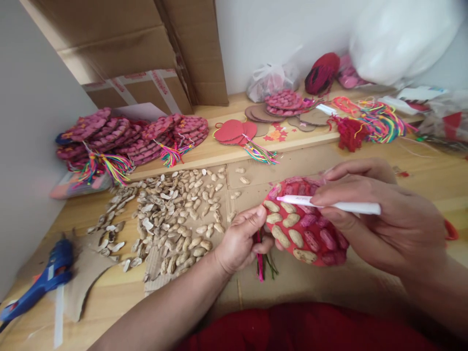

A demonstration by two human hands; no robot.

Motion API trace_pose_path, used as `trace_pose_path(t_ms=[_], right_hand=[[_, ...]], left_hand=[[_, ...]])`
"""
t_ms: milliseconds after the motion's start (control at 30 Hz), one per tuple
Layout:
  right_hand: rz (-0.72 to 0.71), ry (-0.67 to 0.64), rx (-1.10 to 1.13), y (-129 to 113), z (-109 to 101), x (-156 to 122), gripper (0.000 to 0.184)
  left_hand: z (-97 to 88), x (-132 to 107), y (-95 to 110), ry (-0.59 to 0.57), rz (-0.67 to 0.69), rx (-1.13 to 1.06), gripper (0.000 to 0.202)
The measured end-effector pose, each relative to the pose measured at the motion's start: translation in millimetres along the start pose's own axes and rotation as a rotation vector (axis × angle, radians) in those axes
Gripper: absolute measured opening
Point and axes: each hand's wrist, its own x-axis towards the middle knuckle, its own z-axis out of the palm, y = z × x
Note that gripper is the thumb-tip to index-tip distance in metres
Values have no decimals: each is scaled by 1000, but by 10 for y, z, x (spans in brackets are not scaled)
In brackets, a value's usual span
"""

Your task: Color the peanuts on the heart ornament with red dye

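My left hand grips the left edge of a round red disc covered with peanut shells, thumb on top and fingers beneath. Shells on its right and upper part are coloured pink; those at the left and lower left are plain tan. Pink and green tassel threads hang below the disc by my left fingers. My right hand is closed around a white marker pen. Its pink tip points left, over the upper left shells; whether it touches one I cannot tell.
Loose peanuts and shells spread over cardboard at the left. A blue glue gun lies at the far left. On a raised board behind are stacked pink peanut discs, red discs, star cutouts and coloured tassels.
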Motion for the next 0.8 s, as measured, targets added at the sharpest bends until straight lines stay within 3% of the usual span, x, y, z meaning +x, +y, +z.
trace_pose_path(t_ms=[100, 267, 467, 600, 800], right_hand=[[12, 35, 2, -2, -7, -2, 15], [-32, -36, 17, -3, 6, 8, 16], [-16, 0, 5, 6, 0, 9, 15], [-43, -45, 6, -1, -7, 1, 18], [10, 25, -31, 1, -24, -8, 17]], left_hand=[[5, 0, -2, 7, 5, 1, 34], [12, 1, 6, 18, 0, 14, 34], [1, -1, -1, 21, 0, 17, 35], [5, 2, -5, 18, -4, 25, 35], [-6, 8, -18, 8, -1, 25, 35]])
